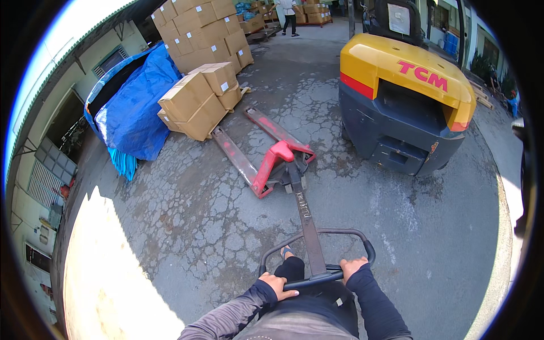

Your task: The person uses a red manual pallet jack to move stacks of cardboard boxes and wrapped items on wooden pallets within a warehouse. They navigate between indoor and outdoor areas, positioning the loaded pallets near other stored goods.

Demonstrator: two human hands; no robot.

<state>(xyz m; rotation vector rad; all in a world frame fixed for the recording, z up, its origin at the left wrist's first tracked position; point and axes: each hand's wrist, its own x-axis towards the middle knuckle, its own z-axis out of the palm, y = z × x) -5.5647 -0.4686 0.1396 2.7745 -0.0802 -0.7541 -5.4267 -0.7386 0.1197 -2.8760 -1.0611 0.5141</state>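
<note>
Both my hands are closed on the dark loop handle (309,280) of a red pallet jack (279,152). My left hand (276,285) grips the near bar left of the shaft, and my right hand (352,267) holds the handle's right corner. A dark steel shaft (305,218) runs from the handle out to the jack's red body. Its two worn forks point away to the far left, over cracked pavement. Their tips lie close to a wooden pallet (245,90) bearing stacked brown cartons (195,102); whether they reach under it I cannot tell.
A yellow and dark grey forklift (396,107) stands at the right. Blue tarpaulin (139,96) covers a load at the left, beside a tall carton stack (198,34). Another person (289,16) is far ahead. Buildings line the left side.
</note>
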